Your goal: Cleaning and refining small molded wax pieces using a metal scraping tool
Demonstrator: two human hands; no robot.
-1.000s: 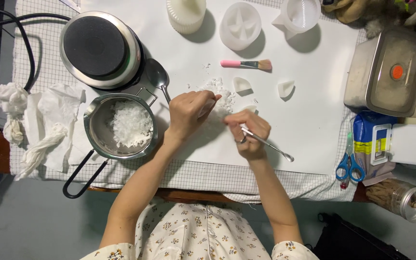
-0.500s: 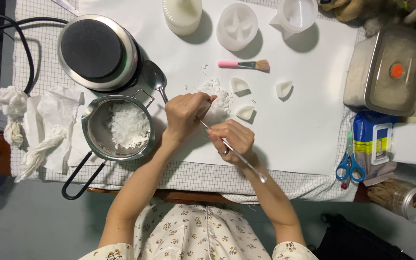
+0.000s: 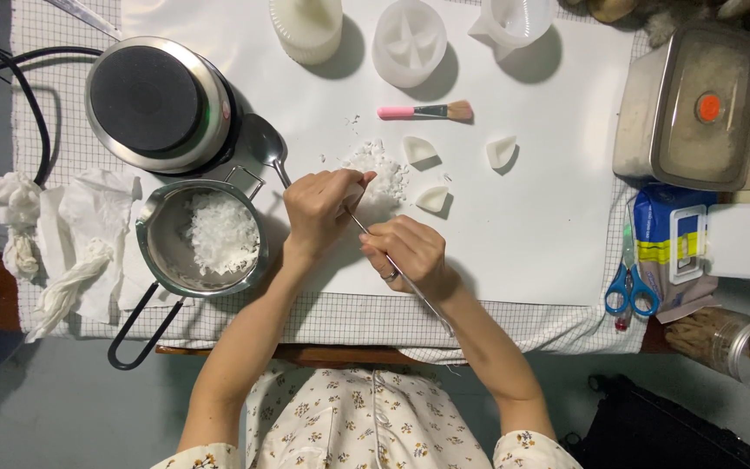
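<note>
Thin metal tool slanting upper-left to lower-right, right hand gripping it, left hand pinching a white piece.

A home craft table: hotplate, small pot of white flakes, silicone mould, scissors

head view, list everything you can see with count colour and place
round electric hotplate: 1, silver and black, top left
small steel saucepan of white flakes: 1, left of the hands
white wax flake pile: 1, centre
white wax wedges: 3, around the pile
pink-handled brush: 1, above the pile
white petal mould: 1, top centre
blue-handled scissors: 1, right
lidded steel box: 1, top right
left hand: on the pile
right hand: holds thin metal tool
</note>
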